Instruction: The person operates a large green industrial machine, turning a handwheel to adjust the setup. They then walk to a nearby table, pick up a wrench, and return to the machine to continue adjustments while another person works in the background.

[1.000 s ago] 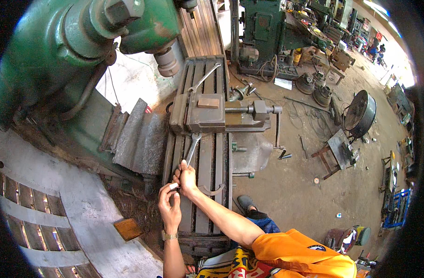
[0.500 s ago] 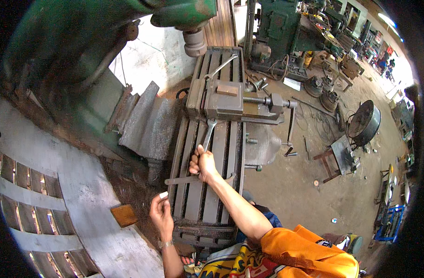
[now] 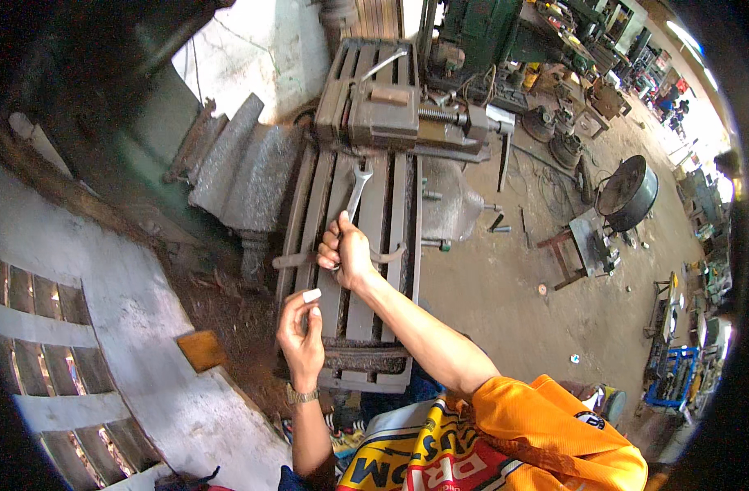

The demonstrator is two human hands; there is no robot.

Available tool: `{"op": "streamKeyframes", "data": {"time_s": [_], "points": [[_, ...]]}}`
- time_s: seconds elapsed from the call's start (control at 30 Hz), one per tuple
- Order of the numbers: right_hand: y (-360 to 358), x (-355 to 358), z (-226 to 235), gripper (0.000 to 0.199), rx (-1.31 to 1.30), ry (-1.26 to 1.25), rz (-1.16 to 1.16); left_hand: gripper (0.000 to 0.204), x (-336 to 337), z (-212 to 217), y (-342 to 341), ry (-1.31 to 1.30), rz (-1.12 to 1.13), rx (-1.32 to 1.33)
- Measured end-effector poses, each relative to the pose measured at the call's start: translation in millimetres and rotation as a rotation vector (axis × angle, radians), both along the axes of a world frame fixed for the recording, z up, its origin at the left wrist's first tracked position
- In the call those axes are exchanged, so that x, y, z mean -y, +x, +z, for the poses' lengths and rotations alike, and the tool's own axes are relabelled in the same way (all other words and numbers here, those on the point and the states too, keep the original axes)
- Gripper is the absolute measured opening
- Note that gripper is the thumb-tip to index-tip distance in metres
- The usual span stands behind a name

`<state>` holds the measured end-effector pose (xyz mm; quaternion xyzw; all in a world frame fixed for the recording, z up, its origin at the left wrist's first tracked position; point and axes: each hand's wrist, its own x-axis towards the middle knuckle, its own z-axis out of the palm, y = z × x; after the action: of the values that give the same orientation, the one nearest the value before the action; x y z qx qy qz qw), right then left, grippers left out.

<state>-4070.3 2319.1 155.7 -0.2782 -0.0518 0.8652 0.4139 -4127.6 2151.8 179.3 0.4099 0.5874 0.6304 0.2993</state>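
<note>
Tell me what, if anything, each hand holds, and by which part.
The right hand grips the wrench by its handle, open end sticking out beyond the fist. The left hand appears to hold nothing.

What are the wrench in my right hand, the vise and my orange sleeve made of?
Wrench: probably steel, smooth, with a silvery shine. Vise: likely cast iron or steel, judging by its dull dark surface. Sleeve: fabric, softly creased; exact fiber unclear.

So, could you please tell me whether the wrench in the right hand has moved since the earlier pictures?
Yes, the wrench has drawn back from the vise: its open end, close beside the vise earlier, now sits apart from it.
</note>
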Motion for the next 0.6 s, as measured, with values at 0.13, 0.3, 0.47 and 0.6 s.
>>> {"op": "streamKeyframes", "data": {"time_s": [0.13, 0.3, 0.47, 0.6], "points": [[0, -2, 4, 0.040, 0.007, 0.098, -0.032, 0.019, 21, -6, -4, -0.007, 0.084, -0.077], [-11, -37, -3, 0.039, 0.025, 0.149, -0.024, 0.017, 69, -24, -20, -0.093, 0.233, -0.158], [-25, -44, -12, 0.040, 0.077, 0.106, -0.027, 0.015, 105, -26, -30, -0.291, 0.362, -0.140], [-25, -46, -7, 0.037, 0.016, 0.122, -0.016, 0.015, 107, -14, -37, -0.201, 0.375, -0.290]]}}
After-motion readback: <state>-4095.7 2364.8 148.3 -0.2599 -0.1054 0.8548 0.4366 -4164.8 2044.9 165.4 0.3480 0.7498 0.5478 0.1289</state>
